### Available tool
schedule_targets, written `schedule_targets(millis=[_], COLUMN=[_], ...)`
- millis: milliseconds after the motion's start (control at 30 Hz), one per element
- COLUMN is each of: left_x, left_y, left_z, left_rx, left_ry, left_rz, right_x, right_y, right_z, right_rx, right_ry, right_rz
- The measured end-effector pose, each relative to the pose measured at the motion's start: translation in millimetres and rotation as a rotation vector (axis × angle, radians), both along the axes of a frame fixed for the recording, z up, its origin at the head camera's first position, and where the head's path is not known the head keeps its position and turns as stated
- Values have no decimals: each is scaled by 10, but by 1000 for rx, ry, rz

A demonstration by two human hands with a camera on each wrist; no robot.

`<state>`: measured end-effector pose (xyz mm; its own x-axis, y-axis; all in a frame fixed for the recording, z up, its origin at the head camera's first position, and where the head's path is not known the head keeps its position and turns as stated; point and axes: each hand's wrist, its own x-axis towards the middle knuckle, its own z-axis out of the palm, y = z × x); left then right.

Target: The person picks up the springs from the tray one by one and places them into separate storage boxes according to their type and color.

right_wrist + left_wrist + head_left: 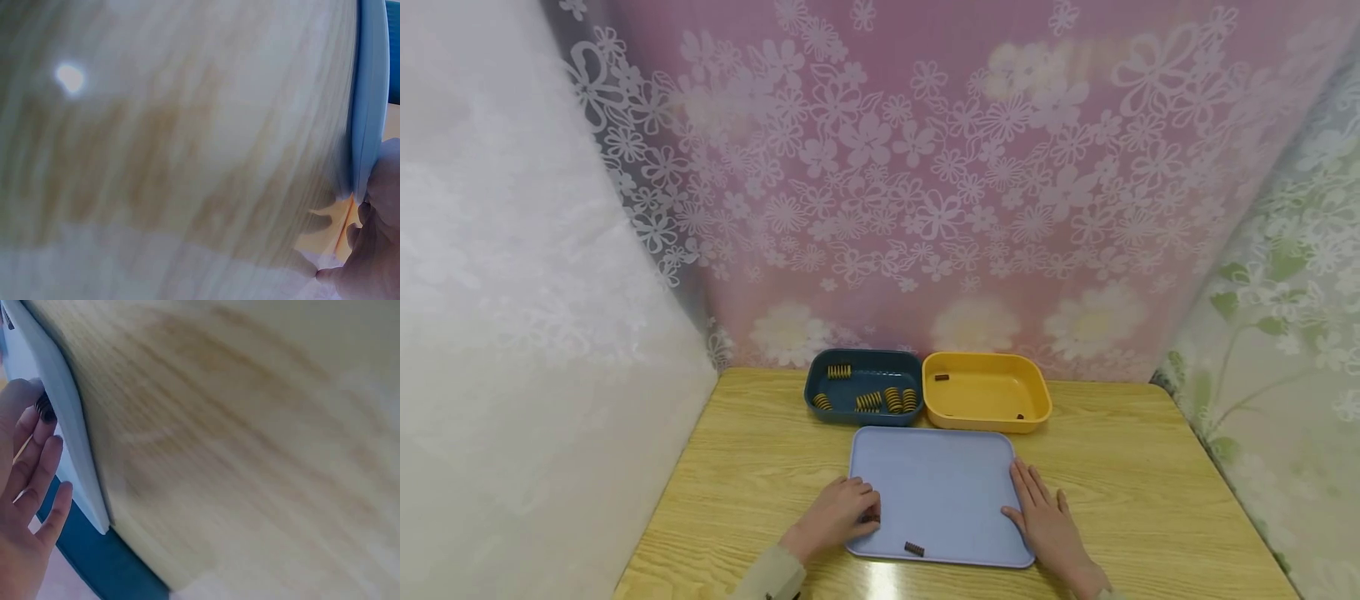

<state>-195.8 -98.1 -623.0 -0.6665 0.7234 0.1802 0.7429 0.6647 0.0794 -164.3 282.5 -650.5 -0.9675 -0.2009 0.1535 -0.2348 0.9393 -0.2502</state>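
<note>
Over the left edge of the pale blue tray (943,492), my left hand (842,508) pinches a small dark spring (44,408) between thumb and index finger; the other fingers spread loosely in the left wrist view. A second dark spring (914,549) lies near the tray's front edge. My right hand (1048,525) rests along the tray's right rim with its fingers straight and the thumb reaching over the rim. In the right wrist view that hand (369,244) shows only partly, beside the tray's edge.
Behind the tray a dark blue bin (880,364) holds several yellow-and-black springs (892,400). Touching its right side, a yellow bin (992,392) has small dark springs (942,377) in it. All stand on a wooden table (760,450), with floral curtains (925,208) behind and at the sides.
</note>
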Motion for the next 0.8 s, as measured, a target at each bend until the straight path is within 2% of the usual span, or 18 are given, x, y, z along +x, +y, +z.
schedule_targets(millis=[167, 267, 633, 800], left_x=[-79, -142, -302, -388], left_y=[80, 122, 255, 319], left_z=[37, 51, 286, 355], left_rx=[7, 12, 20, 31], left_ry=[188, 259, 313, 339], left_rz=[-3, 11, 33, 39], right_x=[11, 2, -9, 5], right_y=[-5, -2, -1, -6], right_z=[22, 21, 21, 23], right_rx=[2, 3, 5, 0], right_ry=[27, 30, -14, -31], right_rz=[-2, -1, -13, -14])
